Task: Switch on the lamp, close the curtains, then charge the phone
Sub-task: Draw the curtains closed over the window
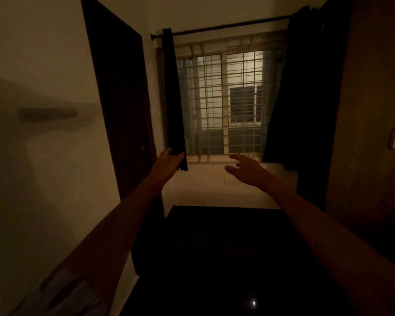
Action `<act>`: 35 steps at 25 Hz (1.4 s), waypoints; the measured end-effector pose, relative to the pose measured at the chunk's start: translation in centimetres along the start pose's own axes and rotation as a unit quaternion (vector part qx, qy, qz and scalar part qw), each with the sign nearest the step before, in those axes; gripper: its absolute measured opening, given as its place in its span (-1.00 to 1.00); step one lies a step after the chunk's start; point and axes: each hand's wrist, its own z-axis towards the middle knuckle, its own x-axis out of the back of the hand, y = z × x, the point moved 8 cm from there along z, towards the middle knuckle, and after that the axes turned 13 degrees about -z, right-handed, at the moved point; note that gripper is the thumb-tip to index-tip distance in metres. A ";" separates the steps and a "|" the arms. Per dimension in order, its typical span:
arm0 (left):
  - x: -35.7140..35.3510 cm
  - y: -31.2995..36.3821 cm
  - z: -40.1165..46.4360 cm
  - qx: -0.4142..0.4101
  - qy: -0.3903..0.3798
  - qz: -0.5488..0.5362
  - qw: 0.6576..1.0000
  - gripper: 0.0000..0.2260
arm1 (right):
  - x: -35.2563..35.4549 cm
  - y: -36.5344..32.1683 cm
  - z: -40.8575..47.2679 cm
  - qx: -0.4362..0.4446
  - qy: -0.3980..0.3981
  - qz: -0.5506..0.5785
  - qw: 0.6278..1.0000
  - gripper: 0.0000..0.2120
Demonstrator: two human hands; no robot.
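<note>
Hands reach forward in a dim, amber-lit room toward a barred window (226,106) that stands uncovered between two dark curtains. At about eleven o'clock the left hand (169,161) meets the lower edge of the narrow, bunched dark left curtain panel (172,99) — thumb and fingers lie on either side of the cloth near its hem, though whether they pinch it firmly I cannot tell. Just right of twelve, the right hand (246,168) hangs released in the air below the window sill, fingers spread and loosely curled, touching nothing. The wide dark right curtain (306,92) hangs at two o'clock, well apart from that hand, gathered against a brown wooden wardrobe (374,110). Both panels hang from a dark rod (226,27) — a dark wooden door (119,99) stands at ten o'clock.
</note>
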 end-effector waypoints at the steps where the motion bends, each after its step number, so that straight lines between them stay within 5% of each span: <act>1: -0.9 -1.2 2.4 0.013 0.007 -0.011 1.000 -0.41 | -0.7 1.0 2.5 -0.007 0.001 0.005 1.000 -0.47; 13: -10.7 -8.8 34.3 -0.009 -0.006 -0.022 1.000 -0.41 | -4.2 9.6 33.3 -0.002 0.021 0.040 0.999 -0.48; 23: -9.7 -16.1 58.5 0.022 -0.027 -0.010 0.999 -0.34 | -11.9 12.3 55.5 -0.008 0.022 0.092 0.995 -0.46; 28: -7.4 -18.8 71.8 0.001 0.021 -0.034 0.999 -0.29 | -17.2 12.4 68.0 -0.012 0.007 0.101 0.995 -0.49; 35: -7.2 -26.1 84.7 0.017 0.011 0.012 1.000 -0.38 | -24.5 13.9 81.8 -0.015 -0.020 0.098 0.995 -0.47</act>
